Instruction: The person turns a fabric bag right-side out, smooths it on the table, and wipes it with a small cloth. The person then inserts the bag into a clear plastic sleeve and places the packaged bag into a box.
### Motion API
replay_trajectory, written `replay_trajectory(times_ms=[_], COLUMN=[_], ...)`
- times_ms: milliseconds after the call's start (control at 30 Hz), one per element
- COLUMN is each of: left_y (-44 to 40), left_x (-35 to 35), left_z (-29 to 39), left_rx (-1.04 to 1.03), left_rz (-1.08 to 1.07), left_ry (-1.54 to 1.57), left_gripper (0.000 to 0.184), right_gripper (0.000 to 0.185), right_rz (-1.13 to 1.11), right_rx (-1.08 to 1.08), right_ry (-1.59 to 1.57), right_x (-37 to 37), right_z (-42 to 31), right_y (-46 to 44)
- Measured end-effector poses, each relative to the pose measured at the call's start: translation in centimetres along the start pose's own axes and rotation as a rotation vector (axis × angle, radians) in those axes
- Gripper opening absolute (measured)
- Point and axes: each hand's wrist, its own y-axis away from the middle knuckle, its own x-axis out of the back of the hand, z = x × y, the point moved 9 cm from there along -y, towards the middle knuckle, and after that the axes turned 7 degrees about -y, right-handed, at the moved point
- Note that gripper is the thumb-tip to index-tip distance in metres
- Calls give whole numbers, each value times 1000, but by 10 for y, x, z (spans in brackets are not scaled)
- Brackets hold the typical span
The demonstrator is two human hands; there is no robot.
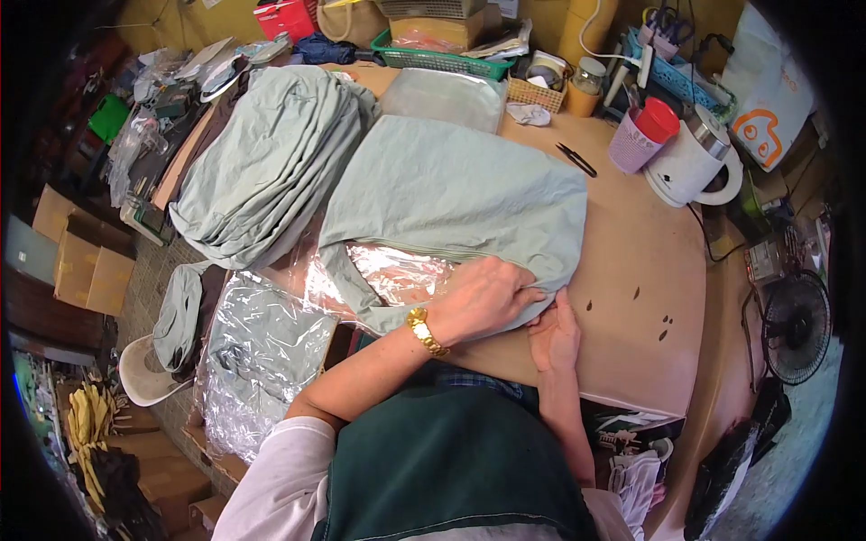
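Note:
A pale grey-green fabric bag [451,180] lies flat on the table in front of me. A seam or zip line runs along its near side, next to a wide opening between body and strap. My left hand [487,293], with a gold watch on the wrist, lies over the near right part of the bag, its fingers curled onto the cloth. Close beside it, my right hand [554,335] pinches the bag's near right edge. Both hands are closed on the cloth, and the fingertips are partly hidden. Shiny clear plastic [397,275] shows through the opening.
A thick pile of similar grey-green bags [271,162] lies left. Plastic-wrapped bags [262,352] are nearer me. Black thread snips [576,160], a pink cup [634,142] and a white kettle [686,162] stand or lie at the right back. A fan [796,326] is far right.

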Motion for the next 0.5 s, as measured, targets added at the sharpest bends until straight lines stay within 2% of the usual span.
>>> replay_trajectory(times_ms=[67,133,167,200,267,300,400,433,467,500], left_y=[1,3,4,5,7,7,9,8,7,8], left_x=[-11,-3,-4,-8,-9,-11,-13,-9,-6,-10], left_z=[-2,0,1,0,-4,-2,-2,-2,-3,-5], left_rx=[0,56,73,90,94,60,36,45,54,70], left_rz=[29,45,-15,-78,-58,-101,-112,-59,-5,7], left_ry=[29,19,1,-14,6,26,75,87,97,91], left_gripper=[35,38,39,40,43,43,42,40,39,39], right_gripper=[18,28,28,28,28,27,27,27,27,26], right_rz=[-31,2,-12,17,70,125,-37,-208,-220,-99], right_rx=[-48,-29,-48,8,117,104,-74,-108,-126,-47], right_ry=[18,74,75,79,84,44,-91,-100,-101,-18], right_x=[-7,1,0,-1,0,15,26,12,5,11], right_z=[6,4,7,3,-4,-3,2,1,0,-8], right_y=[0,1,0,1,1,-2,-10,-6,-5,-7])
